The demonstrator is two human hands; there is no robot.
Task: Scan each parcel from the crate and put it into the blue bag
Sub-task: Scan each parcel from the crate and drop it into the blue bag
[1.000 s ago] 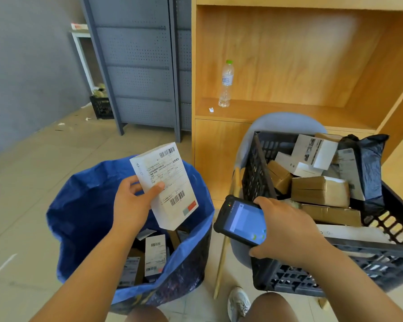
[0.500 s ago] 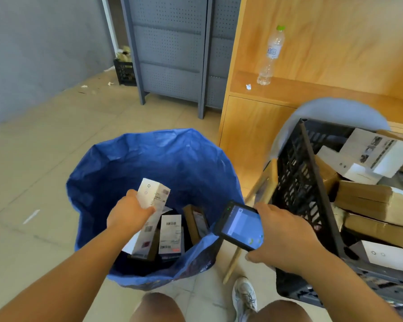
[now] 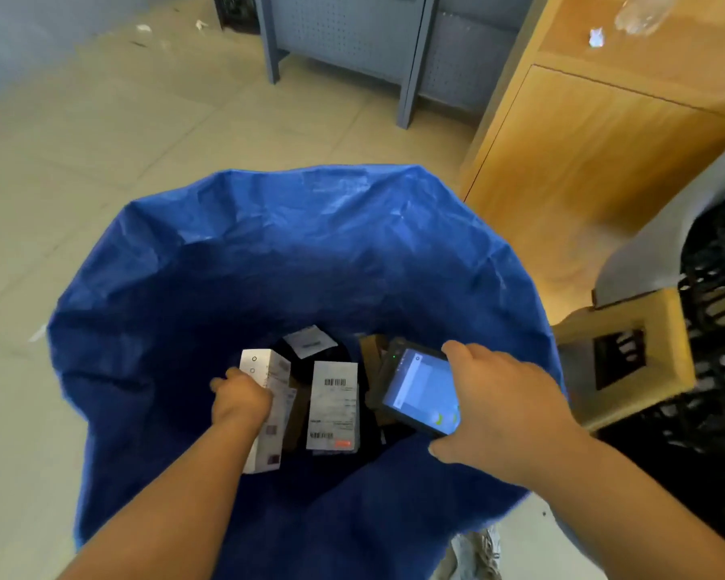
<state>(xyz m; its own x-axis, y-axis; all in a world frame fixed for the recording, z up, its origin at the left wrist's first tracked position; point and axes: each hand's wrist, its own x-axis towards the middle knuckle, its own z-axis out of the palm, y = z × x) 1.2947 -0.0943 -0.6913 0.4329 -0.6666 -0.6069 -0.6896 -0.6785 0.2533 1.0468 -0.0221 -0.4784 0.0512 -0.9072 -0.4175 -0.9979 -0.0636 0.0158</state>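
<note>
My left grip [image 3: 241,397] is down inside the blue bag [image 3: 310,228], fingers curled round a white parcel [image 3: 268,366]. The parcel stands on end, tilted a little, with its lower end near the bag's bottom. Just beside it on the right lies a labelled parcel [image 3: 333,406], barcode side up. A smaller white-labelled packet [image 3: 310,343] lies behind that, and a brown box [image 3: 373,345] sits at the far right of the heap, partly hidden.

My right grip [image 3: 503,408] holds the scanner [image 3: 421,389] over the bag's right side, thumb on the near edge and fingers over the far edge. Its blue screen faces up.

The bag stands open on the tiled floor [image 3: 80,140], its rim wide and crumpled. The black crate [image 3: 720,286] is at the right edge of view, blurred, so I cannot make out what is in it. A wooden cabinet [image 3: 582,152] stands behind the bag on the right and a grey metal rack [image 3: 373,39] further back. My shoe [image 3: 474,554] shows below the bag.
</note>
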